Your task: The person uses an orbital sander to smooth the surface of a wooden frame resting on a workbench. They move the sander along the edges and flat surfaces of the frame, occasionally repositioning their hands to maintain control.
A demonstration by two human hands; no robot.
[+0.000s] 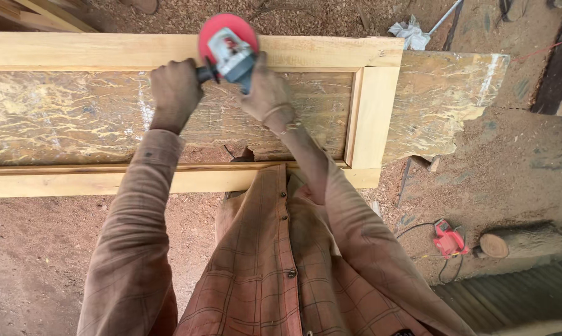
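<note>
Grinder (230, 51) with a red disc sits on the far rail of a pale wooden frame (371, 118), and both hands are closed on it. The left hand (175, 93) wraps tightly around the dark side handle, and the right hand (267, 93) grips the body of the tool from the other side, so the machine is held between the two fists with the arms stretched forward. I think this two-hand hold is used to keep the spinning disc steady and flat against the wood, but if the disc turns I cannot tell. The frame lies flat across a rough slab (443, 99) with a yellow-brown, streaked surface, which carries it like a tabletop and shows through the opening of the frame; the slab also sticks out past the right end of the frame. Below, the ground is covered with sawdust (38, 249). On the right, well apart from the hands, a small red tool (449, 239) with a cable lies near a short log (520, 239). A white crumpled rag (410, 32) lies beyond the far corner of the frame.
</note>
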